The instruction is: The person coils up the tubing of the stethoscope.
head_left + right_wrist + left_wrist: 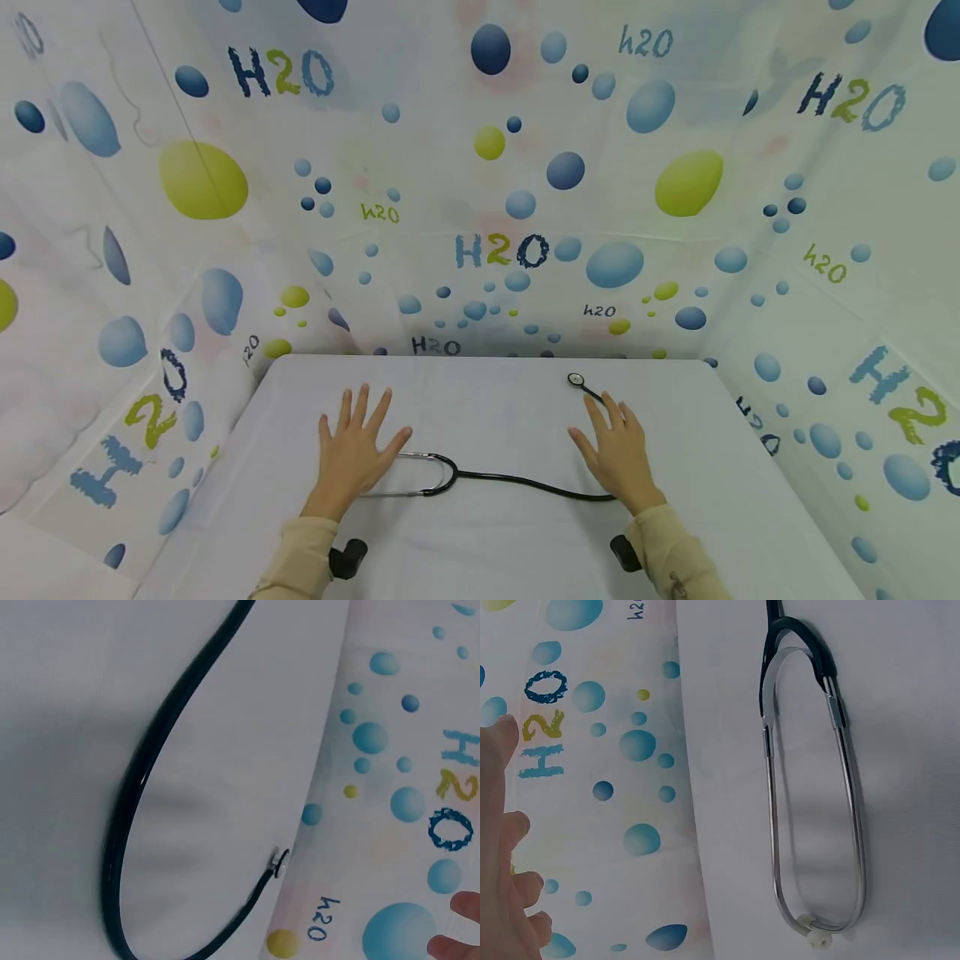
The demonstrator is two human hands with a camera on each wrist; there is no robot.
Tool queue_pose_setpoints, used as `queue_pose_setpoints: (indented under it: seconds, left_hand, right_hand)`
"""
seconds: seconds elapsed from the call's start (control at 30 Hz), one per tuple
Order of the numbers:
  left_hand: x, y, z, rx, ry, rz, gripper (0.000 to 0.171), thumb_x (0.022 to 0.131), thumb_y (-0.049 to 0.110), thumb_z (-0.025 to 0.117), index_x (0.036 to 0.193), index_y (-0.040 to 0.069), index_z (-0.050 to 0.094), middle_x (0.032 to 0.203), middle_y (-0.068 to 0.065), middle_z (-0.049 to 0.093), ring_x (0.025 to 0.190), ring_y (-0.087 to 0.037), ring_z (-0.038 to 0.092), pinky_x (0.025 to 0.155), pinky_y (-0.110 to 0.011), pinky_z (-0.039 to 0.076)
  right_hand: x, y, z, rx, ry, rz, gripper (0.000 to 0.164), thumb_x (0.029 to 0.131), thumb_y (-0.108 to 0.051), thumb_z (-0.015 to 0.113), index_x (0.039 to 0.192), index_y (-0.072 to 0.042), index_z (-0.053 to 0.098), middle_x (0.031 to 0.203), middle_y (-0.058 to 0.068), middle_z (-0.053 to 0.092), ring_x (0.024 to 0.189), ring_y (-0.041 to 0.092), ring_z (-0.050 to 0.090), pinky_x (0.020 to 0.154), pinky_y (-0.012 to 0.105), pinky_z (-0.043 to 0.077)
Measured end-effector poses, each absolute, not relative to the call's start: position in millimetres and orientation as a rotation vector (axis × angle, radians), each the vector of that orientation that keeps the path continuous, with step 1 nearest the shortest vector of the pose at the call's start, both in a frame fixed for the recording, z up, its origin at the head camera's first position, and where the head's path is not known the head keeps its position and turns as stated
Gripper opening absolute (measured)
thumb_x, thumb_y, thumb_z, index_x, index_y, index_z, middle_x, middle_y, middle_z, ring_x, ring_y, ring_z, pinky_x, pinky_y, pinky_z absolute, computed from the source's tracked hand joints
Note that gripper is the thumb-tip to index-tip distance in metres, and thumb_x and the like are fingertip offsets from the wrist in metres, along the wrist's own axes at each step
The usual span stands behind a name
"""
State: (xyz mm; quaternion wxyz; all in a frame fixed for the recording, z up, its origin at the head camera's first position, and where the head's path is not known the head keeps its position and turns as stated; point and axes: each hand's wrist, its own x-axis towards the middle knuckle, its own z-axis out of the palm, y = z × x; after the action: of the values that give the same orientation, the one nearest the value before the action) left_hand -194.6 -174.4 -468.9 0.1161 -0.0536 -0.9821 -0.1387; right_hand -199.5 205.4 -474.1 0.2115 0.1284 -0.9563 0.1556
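A stethoscope with black tubing (517, 479) lies on the white table, its metal ear tubes (853, 802) to the left and its round chest piece (576, 379) at the back right. Pale eartips (819, 940) show at the ends of the ear tubes in the left wrist view. My left hand (352, 454) is spread over the ear tubes and hides part of them in the head view. Fingers apart, my right hand (618, 454) hovers over the curved end of the tubing (124, 825), hiding part of that bend. Neither hand grips anything.
The table (465, 550) has a white cover. A curtain (420, 167) printed with bubbles and H2O lettering surrounds it at the back and both sides. Black devices (348, 558) are strapped at both wrists beside the cream sleeves (296, 558).
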Motion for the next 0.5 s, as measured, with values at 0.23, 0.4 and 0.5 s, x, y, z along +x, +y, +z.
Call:
queue_pose_setpoints:
  seconds: [0.23,0.4,0.5]
  left_hand:
    - [-189.1,-170.7,-481.5,-0.267,-3.026,-0.462,0.07,0.089,0.052,0.055,0.144,0.011,0.037,0.144,-0.026,0.034,0.135,-0.046,0.024,0.098,-0.07,0.019]
    - [-187.2,-168.4,-497.0,-0.355,-3.089,-0.458,0.062,0.08,0.039,0.072,0.127,0.003,0.055,0.109,-0.023,0.064,0.103,-0.042,0.058,0.085,-0.055,0.044]
    - [-190.4,-166.8,-512.7,-0.367,-3.045,-0.388,0.058,0.072,0.041,0.079,0.115,0.005,0.063,0.095,-0.015,0.067,0.09,-0.034,0.062,0.078,-0.048,0.048]
  right_hand:
    - [-204.2,187.7,-483.3,0.398,-2.659,0.478,0.052,0.091,-0.028,0.062,0.133,-0.001,0.049,0.125,0.028,0.051,0.11,0.048,0.048,0.083,0.06,0.042]
    - [-211.1,171.1,-497.0,0.484,-2.675,0.532,0.044,0.09,-0.023,0.063,0.126,0.0,0.054,0.114,0.023,0.057,0.102,0.043,0.053,0.078,0.056,0.045]
    - [-214.7,159.5,-505.9,0.536,-2.71,0.566,0.038,0.089,-0.02,0.064,0.121,0.0,0.058,0.111,0.022,0.059,0.099,0.041,0.055,0.079,0.054,0.046]
